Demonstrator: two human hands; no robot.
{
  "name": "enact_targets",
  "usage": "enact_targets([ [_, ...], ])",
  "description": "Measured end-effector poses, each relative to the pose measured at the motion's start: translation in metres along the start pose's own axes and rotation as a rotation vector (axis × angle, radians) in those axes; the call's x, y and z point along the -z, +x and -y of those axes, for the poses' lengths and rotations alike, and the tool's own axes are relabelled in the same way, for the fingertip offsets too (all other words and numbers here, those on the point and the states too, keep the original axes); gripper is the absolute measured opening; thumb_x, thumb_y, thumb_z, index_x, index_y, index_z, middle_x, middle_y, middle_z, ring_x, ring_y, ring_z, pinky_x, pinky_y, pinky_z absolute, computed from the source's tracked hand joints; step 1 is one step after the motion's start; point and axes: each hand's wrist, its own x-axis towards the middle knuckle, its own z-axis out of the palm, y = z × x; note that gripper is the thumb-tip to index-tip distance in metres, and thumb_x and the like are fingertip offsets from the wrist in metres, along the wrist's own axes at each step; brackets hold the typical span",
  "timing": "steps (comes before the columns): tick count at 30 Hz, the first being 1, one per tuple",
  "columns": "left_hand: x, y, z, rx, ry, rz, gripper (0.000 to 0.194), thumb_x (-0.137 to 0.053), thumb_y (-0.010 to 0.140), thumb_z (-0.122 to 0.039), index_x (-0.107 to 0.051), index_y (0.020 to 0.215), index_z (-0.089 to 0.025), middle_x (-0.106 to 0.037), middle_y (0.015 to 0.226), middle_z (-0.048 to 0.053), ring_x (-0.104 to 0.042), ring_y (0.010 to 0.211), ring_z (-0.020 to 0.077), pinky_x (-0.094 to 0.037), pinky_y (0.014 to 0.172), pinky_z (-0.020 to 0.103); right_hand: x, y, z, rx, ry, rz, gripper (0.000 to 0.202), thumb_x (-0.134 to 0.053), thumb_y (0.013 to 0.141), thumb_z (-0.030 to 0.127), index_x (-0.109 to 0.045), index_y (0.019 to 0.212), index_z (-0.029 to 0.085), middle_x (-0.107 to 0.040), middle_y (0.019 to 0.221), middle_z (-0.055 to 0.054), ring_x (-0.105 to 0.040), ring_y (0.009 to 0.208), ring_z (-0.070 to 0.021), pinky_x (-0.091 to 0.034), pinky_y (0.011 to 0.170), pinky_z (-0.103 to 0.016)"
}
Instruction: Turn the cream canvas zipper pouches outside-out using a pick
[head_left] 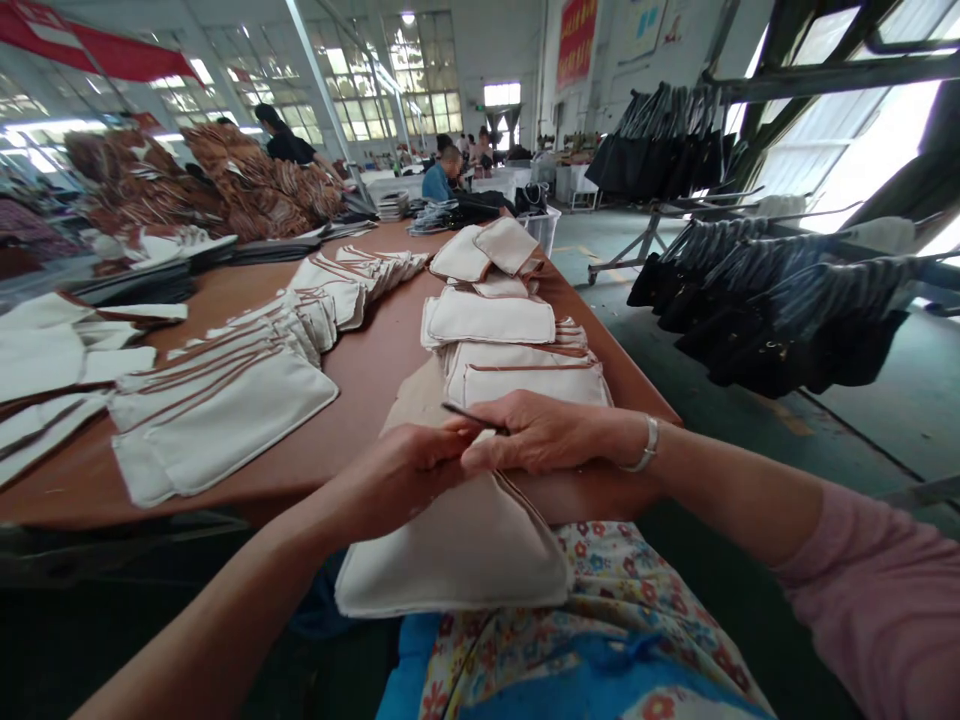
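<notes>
Both my hands meet over the table's near edge, above a cream fabric piece (457, 555) with brown trim that hangs down over my lap. My left hand (409, 465) has its fingers closed on the top of this piece. In my right hand (540, 432), which wears a bracelet, is a small dark tool (474, 417) with a thin tip pointing left, held where the two hands meet. Just beyond the hands lies a stack of cream pieces (525, 385), with a further cream piece (491, 318) behind it.
Overlapping cream pieces (240, 420) spread across the brown table (367, 370) at the left. More lie at the far left (45, 350). Brown bundles (255, 185) are piled behind. Racks of black items (780, 320) stand at the right. People sit farther back.
</notes>
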Motion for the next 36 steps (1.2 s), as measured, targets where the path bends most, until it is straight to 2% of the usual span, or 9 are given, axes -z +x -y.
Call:
enact_targets([
  [5,0.019,-0.012,0.029,0.139,0.039,0.290,0.032,-0.060,0.089,-0.045,-0.072,0.096,-0.016,-0.067,0.091,0.002,-0.059,0.087,0.0214,-0.045,0.073,0.022,-0.018,0.008,-0.009,-0.029,0.071,-0.007,0.036,-0.073,0.078,0.046,-0.066,0.086,0.011,-0.062,0.074,0.000,-0.054,0.068,-0.0117,-0.041,0.060,-0.021],
  [8,0.037,-0.036,0.059,0.317,-0.078,0.428,0.035,-0.069,0.083,-0.046,-0.072,0.098,-0.014,-0.068,0.087,0.003,-0.058,0.078,0.0188,-0.045,0.071,0.023,-0.015,-0.004,-0.038,-0.137,0.280,-0.159,0.035,-0.074,0.076,0.046,-0.064,0.084,0.013,-0.057,0.063,0.004,-0.047,0.050,-0.0072,-0.036,0.047,-0.019],
  [10,0.045,-0.051,0.069,0.366,-0.107,0.385,0.035,-0.072,0.080,-0.047,-0.071,0.089,-0.013,-0.064,0.078,0.001,-0.055,0.070,0.0156,-0.043,0.066,0.021,-0.011,-0.012,-0.058,-0.267,0.297,-0.224,0.034,-0.071,0.078,0.046,-0.063,0.087,0.014,-0.051,0.056,0.007,-0.039,0.040,-0.0058,-0.031,0.040,-0.019],
  [13,0.045,-0.057,0.059,0.318,-0.072,0.278,0.034,-0.070,0.081,-0.047,-0.066,0.078,-0.013,-0.057,0.069,-0.002,-0.048,0.063,0.0122,-0.038,0.059,0.020,-0.010,-0.015,-0.070,-0.322,0.069,-0.112,0.027,-0.071,0.076,0.039,-0.068,0.084,0.014,-0.057,0.058,0.003,-0.048,0.046,-0.0087,-0.038,0.047,-0.021],
  [16,0.027,-0.039,0.034,0.168,0.027,0.263,0.028,-0.072,0.079,-0.039,-0.064,0.071,-0.014,-0.054,0.068,-0.003,-0.046,0.065,0.0118,-0.038,0.061,0.020,-0.020,-0.006,-0.052,-0.209,-0.083,-0.073,0.034,-0.071,0.078,0.035,-0.072,0.103,0.013,-0.069,0.082,-0.005,-0.059,0.064,-0.0125,-0.045,0.060,-0.022],
  [20,-0.001,-0.007,0.019,0.049,0.045,0.103,0.023,-0.072,0.076,-0.034,-0.068,0.070,-0.013,-0.061,0.074,0.000,-0.054,0.072,0.0159,-0.042,0.064,0.022,-0.042,0.008,-0.016,-0.149,0.185,-0.061,0.046,-0.063,0.087,0.045,-0.060,0.123,0.016,-0.066,0.081,-0.001,-0.052,0.054,-0.0079,-0.042,0.051,-0.019],
  [26,-0.013,-0.009,0.049,0.203,-0.394,0.223,0.030,-0.076,0.076,-0.033,-0.069,0.097,-0.013,-0.067,0.087,0.004,-0.060,0.080,0.0180,-0.047,0.075,0.028,-0.057,0.000,-0.031,-0.271,0.383,0.098,0.053,-0.076,0.074,0.051,-0.060,0.112,0.017,-0.053,0.064,0.006,-0.042,0.039,-0.0046,-0.033,0.034,-0.016],
  [31,-0.006,-0.020,0.077,0.337,-0.511,0.131,0.035,-0.085,0.068,-0.029,-0.064,0.090,-0.011,-0.065,0.082,0.002,-0.056,0.073,0.0122,-0.043,0.068,0.023,-0.051,-0.015,-0.048,-0.393,0.365,-0.073,0.029,-0.068,0.083,0.038,-0.062,0.102,0.016,-0.054,0.059,0.006,-0.042,0.035,-0.0052,-0.030,0.029,-0.014],
  [36,-0.010,-0.013,0.071,0.266,-0.515,0.068,0.029,-0.081,0.075,-0.034,-0.064,0.083,-0.012,-0.063,0.079,0.000,-0.054,0.071,0.0108,-0.039,0.067,0.022,-0.045,-0.018,-0.049,-0.402,0.361,-0.138,0.020,-0.064,0.083,0.028,-0.062,0.099,0.015,-0.050,0.053,0.008,-0.041,0.035,-0.0058,-0.030,0.032,-0.016],
])
